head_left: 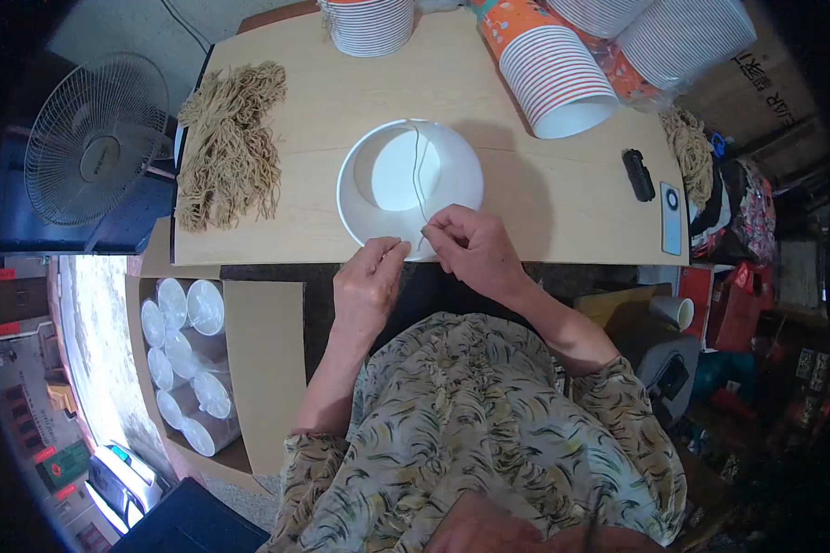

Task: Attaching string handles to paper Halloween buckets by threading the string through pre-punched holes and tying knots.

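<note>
In front of me on the table is a white round paper bucket (466,175), its pale inside and round base showing. A thin beige cord (418,161) runs from the far rim across the mouth toward me. My right hand (475,244) pinches this cord between thumb and fingertips at the bucket's near right side. At the near rim my left hand (369,281) is closed, its thumb and fingers together against the edge of the bucket. Whether cord also lies in the left fingers is hidden.
A pile of beige cords (231,147) lies at the left of the table. Stacked paper buckets (563,78) fill the far right. Near the right edge lie a black object (638,175) and a blue-white device (671,218). Left stand a fan (100,157) and a carton (267,369) of wrapped cups.
</note>
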Motion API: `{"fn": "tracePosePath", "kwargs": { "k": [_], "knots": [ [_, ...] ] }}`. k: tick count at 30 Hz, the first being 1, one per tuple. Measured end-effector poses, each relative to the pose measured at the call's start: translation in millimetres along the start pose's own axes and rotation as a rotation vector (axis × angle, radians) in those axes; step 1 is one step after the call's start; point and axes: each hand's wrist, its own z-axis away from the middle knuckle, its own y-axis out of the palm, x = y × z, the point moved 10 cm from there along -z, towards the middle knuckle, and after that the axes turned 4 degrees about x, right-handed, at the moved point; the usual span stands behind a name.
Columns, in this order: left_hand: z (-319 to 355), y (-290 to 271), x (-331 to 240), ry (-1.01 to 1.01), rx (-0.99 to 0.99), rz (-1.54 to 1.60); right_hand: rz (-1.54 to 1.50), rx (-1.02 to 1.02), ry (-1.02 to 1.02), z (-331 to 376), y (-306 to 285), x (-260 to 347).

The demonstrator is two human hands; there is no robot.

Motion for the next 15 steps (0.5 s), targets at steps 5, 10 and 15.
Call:
{"fn": "tracePosePath", "kwargs": {
  "k": [5, 10, 15],
  "knots": [
    [1.5, 0.2, -2.0, 0.005, 0.001, -0.016, 0.025, 0.0, -0.021, 1.4, 0.6, -0.4],
    [2.1, 0.7, -3.8, -0.006, 0.008, -0.004, 0.03, 0.008, -0.016, 0.4, 1.6, -7.0],
    [2.4, 2.0, -2.8, 0.001, 0.011, -0.005, 0.067, 0.019, 0.011, 0.7, 1.5, -6.5]
  ]
}}
